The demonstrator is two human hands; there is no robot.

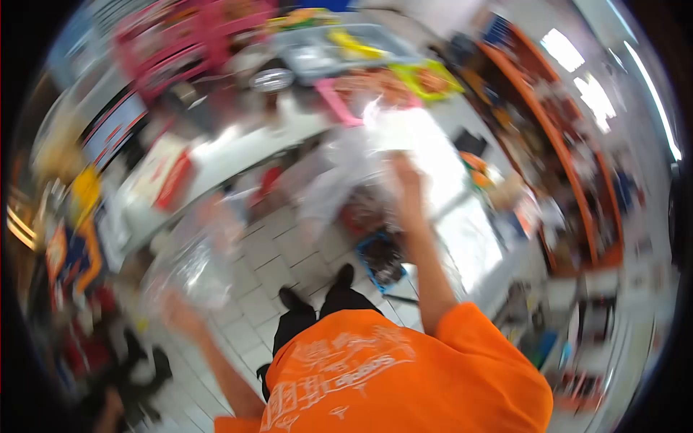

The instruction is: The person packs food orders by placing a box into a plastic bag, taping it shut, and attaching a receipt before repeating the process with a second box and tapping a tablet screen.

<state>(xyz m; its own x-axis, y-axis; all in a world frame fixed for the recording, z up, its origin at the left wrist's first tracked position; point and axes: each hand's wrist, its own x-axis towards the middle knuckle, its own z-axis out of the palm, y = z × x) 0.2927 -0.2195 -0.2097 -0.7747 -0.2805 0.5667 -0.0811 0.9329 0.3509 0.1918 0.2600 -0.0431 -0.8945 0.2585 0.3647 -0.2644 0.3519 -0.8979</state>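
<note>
My left hand [182,317], low on the left, is closed on a clear plastic bag [191,270] that puffs out above it. My right hand [406,177] is over the edge of the white table [462,209]. Its fingers are smeared by motion. Beside it a translucent plastic bag [332,169] hangs over the table edge; whether the right hand grips this bag cannot be made out. Past the right hand, a pink tray [336,101] and a yellow-green tray [451,85] hold orange-brown food.
A grey-blue tub [307,65] and pink crates [166,40] stand at the back. A red-and-white box [162,173] sits on the left counter. Below the table is a blue basket [379,260]. Orange shelving [559,137] lines the right. Another person's legs [137,368] show lower left.
</note>
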